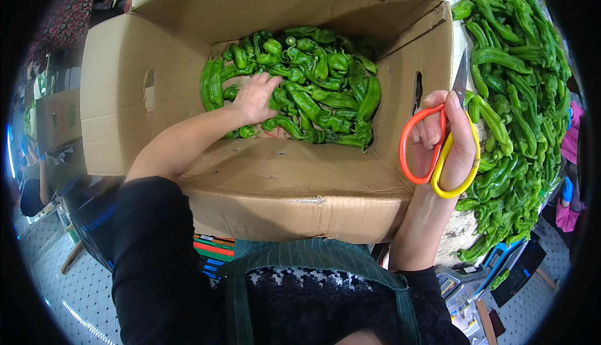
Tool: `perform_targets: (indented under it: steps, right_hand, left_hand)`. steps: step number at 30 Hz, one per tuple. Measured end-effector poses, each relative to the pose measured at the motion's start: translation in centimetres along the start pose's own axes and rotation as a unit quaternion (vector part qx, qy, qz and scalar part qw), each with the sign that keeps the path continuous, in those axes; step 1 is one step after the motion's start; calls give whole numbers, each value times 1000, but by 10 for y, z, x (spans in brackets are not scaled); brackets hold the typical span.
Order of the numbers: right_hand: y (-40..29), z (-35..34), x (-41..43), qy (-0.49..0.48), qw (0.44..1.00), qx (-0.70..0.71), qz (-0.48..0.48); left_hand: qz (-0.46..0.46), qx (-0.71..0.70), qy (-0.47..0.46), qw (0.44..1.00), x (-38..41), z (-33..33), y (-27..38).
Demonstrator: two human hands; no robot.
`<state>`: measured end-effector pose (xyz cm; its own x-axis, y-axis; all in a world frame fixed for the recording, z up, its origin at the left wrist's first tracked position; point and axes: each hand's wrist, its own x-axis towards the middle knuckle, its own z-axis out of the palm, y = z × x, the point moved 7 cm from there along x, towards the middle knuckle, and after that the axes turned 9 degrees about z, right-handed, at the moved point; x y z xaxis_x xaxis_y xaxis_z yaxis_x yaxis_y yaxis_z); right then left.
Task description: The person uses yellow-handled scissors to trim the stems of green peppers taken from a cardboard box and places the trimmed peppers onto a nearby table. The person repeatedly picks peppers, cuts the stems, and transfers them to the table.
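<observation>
An opened cardboard box (pixel 300 171) stands before me, its bottom largely covered with green peppers (pixel 324 105). My left hand (pixel 257 97) reaches down inside it, palm down on the peppers at the left of the layer; its fingertips touch them, and whether it grips one cannot be told. My right hand (pixel 446 134) is raised over the box's right edge. It holds scissors (pixel 461 80) with one red and one yellow handle loop, blades pointing up and away from me. Just right of this hand lies a large heap of green peppers (pixel 516 87).
The pepper heap lies on a pale surface (pixel 458 237) along the box's right side. Box flaps (pixel 105 96) stick out at the left and near side. Beyond the heap, a person in pink sleeves (pixel 570 209) wears blue gloves. Another person's arm shows at far left.
</observation>
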<state>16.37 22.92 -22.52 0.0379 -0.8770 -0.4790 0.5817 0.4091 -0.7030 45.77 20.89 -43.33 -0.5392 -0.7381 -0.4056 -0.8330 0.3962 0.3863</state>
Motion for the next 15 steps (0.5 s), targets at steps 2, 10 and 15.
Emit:
perform_targets:
  steps: [2, 10, 15]
  right_hand:
    - [0, -1, 0, 3, 1000, -2, 3]
    - [3, 2, -2, 13, 998, -54, 6]
    - [4, 1, -3, 34, 995, -94, 6]
  left_hand:
    - [11, -28, 65, 997, 7, -19, 3]
    - [-13, -16, 144, 989, 49, -49, -26]
    - [-62, -68, 145, 985, 48, -36, -34]
